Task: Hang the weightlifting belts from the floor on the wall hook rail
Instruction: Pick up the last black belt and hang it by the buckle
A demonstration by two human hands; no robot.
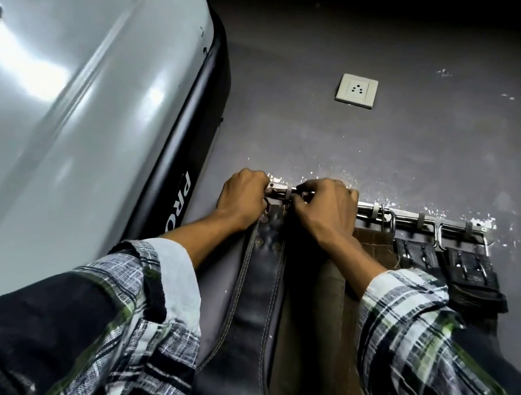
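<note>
A metal hook rail [418, 218] runs along the grey wall. At its left end both hands hold the buckle end of a black leather belt [261, 285] against a hook. My left hand [244, 196] grips the buckle from the left, and my right hand [321, 208] pinches it from the right. The belt hangs straight down between my forearms. A brown belt [372, 243] hangs just right of it, partly behind my right arm. Two black belts [412, 255] [467, 272] hang by their buckles further right.
A large grey machine cover [64, 100] with a black side fills the left, close to my left arm. A white wall socket [356, 90] sits above the rail. Chipped paint marks the wall around the rail.
</note>
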